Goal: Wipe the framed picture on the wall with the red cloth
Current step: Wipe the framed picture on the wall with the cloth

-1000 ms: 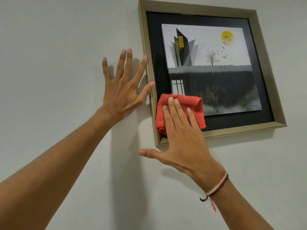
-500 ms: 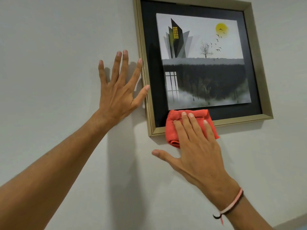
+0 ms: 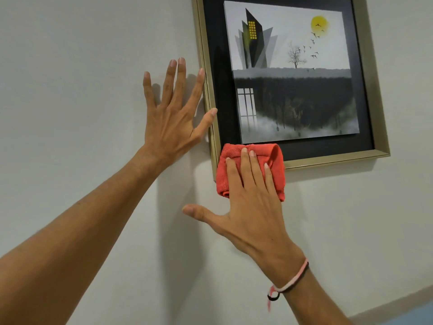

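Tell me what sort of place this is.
Probably a room in a home or office, though little shows: a plain white painted wall, a gold-framed art print hung on it, and a strip of bluish floor at the lower right.

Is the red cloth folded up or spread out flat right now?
Folded. The red cloth is a thick compact pad with rolled edges, pressed under the right hand at the frame's lower left corner.

The cloth (image 3: 250,170) was red with a fine terry weave. The framed picture (image 3: 290,73) had a dull gold frame, black mat, and a grey-and-black scene with a yellow sun. The wall (image 3: 82,66) was plain off-white; the wristband (image 3: 290,282) was pink and black.
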`<state>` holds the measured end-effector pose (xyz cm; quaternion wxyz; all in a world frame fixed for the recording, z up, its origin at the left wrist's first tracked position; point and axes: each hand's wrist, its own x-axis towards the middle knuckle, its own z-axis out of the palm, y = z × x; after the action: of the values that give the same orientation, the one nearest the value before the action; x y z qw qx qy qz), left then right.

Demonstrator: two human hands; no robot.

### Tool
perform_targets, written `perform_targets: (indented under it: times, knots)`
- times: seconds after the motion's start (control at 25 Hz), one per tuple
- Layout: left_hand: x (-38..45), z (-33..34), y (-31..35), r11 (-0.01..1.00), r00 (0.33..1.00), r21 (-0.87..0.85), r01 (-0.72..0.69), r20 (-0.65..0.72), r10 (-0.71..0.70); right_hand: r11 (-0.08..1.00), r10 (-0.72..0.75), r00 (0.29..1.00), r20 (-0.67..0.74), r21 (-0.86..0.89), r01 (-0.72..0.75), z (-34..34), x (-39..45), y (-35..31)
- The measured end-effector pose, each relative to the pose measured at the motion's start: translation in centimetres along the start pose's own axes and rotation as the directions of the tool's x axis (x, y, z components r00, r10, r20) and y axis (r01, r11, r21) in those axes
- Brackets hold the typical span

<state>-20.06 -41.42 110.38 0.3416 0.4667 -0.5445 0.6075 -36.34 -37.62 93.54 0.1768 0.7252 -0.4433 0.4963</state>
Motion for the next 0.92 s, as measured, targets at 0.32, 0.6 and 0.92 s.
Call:
perform_targets:
  times: [0.32,0.6,0.92]
  knots:
    - [-0.1,-0.2,-0.1,1.0,1.0,0.002,-0.008,0.001,0.008,0.977,0.127,0.99,-0.053,-0.164,-0.135,-2.9,1.6,8.3]
    - [0.0,-0.2,0.0,1.0,1.0,-0.004,-0.008,0.008,0.008,0.995,0.066,0.998,0.012,0.076,-0.067,-0.9,0.6,1.2]
    - [-0.5,-0.6,0.0,0.999,0.998,-0.038,-0.023,0.056,0.026,0.988,-0.148,0.985,0.091,-0.04,0.152,-3.7,1.5,2.7]
